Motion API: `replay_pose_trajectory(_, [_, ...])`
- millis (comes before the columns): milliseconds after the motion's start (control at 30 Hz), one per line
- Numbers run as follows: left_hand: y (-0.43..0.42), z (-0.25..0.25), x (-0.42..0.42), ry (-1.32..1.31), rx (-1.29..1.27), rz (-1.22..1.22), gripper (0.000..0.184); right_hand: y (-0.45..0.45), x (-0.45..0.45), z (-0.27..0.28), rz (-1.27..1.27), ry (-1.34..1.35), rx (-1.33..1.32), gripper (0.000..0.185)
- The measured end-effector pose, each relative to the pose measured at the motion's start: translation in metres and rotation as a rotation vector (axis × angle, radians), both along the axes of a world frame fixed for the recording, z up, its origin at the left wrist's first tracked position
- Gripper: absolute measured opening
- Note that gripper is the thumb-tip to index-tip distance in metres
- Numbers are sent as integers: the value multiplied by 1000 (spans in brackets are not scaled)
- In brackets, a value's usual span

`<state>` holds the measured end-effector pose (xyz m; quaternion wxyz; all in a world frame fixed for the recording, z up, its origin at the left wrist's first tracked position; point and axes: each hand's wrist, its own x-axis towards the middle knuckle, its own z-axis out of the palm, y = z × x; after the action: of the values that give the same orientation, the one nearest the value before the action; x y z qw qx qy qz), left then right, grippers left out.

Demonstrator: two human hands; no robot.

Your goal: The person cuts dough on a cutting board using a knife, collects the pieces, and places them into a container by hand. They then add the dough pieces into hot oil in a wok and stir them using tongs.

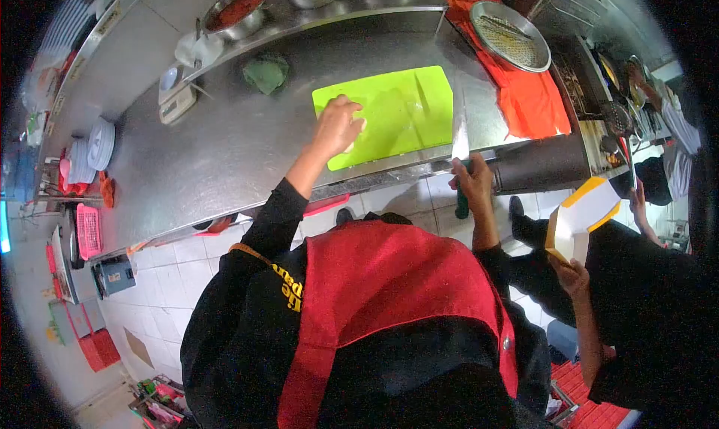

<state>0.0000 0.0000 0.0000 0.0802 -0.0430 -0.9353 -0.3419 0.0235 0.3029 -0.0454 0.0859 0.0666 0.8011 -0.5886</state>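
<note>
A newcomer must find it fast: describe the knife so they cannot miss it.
Find the steel counter, then the lime board on it. Right of the board, the right hand grips the knife, blade pointing forward. Its narrow, pale blade and dark green handle set it apart from the wide board.

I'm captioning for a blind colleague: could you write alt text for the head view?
A person's right hand holds a green-handled knife beside a green cutting board, while the left hand is over a whitish item, too hidden to identify, on the board. At right, another person's hand holds an open yellow-and-white box; metal bowls stand on a shelf beyond.
</note>
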Motion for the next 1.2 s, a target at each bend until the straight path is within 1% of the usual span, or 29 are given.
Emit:
replay_pose_trajectory(67, [16, -3, 1, 81, -329, -126, 21, -3, 2, 5, 9, 37, 42, 19])
replay_pose_trajectory(100, [1, -1, -5, 82, -378, -128, 21, -29, -1, 1, 8, 42, -5, 19])
replay_pose_trajectory(167, [8, -12, -9, -35, -641, -146, 14, -38, 3, 18, -6, -39, -76, 19])
replay_pose_trajectory(200, [8, -12, -7, -45, -643, -150, 14, -48, 7, 36, -1, -92, -3, 18])
replay_pose_trajectory(233, [10, -11, -16, -8, -654, -142, 13, -49, 0, 32, -4, -68, -3, 18])
replay_pose_trajectory(300, [24, -14, -17, 8, -636, -146, 12, -43, 1, 17, 127, -39, 63, 14])
replay_pose_trajectory(333, [30, -14, -18, 33, -525, -93, 14, -48, 4, 11, 236, 450, 413, 9])
replay_pose_trajectory(367, [35, -14, -17, 54, -413, -41, 16, -51, 8, 8, 240, 496, 515, 9])
replay_pose_trajectory(400, [39, -17, -17, 52, -405, -47, 16, -52, 11, 4, 296, 514, 498, 10])
replay_pose_trajectory(433, [42, -20, -17, 59, -339, 9, 17, -54, 14, 2, 351, 531, 479, 11])
replay_pose_trajectory(467, [44, -23, -17, 65, -277, 66, 19, -57, 18, -1, 384, 507, 466, 12])
replay_pose_trajectory(500, [45, -22, -16, 64, -274, 60, 19, -61, 21, 3, 417, 484, 454, 13])
replay_pose_trajectory(533, [45, -20, -14, 47, -234, 114, 20, -63, 21, -5, 473, 457, 510, 16])
replay_pose_trajectory(567, [45, -19, -12, 27, -193, 167, 22, -63, 20, -8, 468, 454, 512, 16])
replay_pose_trajectory(633, [41, -27, -14, 56, -178, 119, 23, -63, 18, -13, 503, 411, 644, 18])
replay_pose_trajectory(700, [43, -33, -19, 88, -161, 74, 23, -54, 10, -11, 469, 416, 661, 20])
replay_pose_trajectory(767, [53, -39, -25, 208, 16, -2, 24, -47, 2, 0, 376, 369, 681, 22])
replay_pose_trajectory(800, [58, -37, -26, 209, 47, -10, 26, -45, 0, 4, 330, 390, 708, 24])
replay_pose_trajectory(833, [62, -38, -25, 210, 52, -5, 26, -45, 0, 8, 335, 391, 712, 24])
replay_pose_trajectory(900, [67, -42, -25, 137, 120, 34, 28, -45, 0, 17, 402, 352, 748, 25])
replay_pose_trajectory(967, [63, -53, -30, 159, 100, 62, 31, -43, 1, -1, 397, 392, 754, 25])
replay_pose_trajectory(1033, [59, -55, -32, 10, 195, 117, 31, -46, 3, 2, 393, 431, 762, 25])
replay_pose_trajectory(1067, [58, -56, -32, 9, 198, 120, 31, -49, 5, 4, 409, 395, 737, 23])
replay_pose_trajectory(1133, [58, -59, -34, -13, 414, 176, 32, -55, 9, 11, 425, 359, 716, 22])
replay_pose_trajectory(1167, [58, -60, -35, -13, 417, 177, 32, -58, 12, 13, 418, 346, 742, 21])
replay_pose_trajectory(1200, [58, -60, -35, -105, 475, 232, 32, -59, 15, 14, 411, 332, 767, 20])
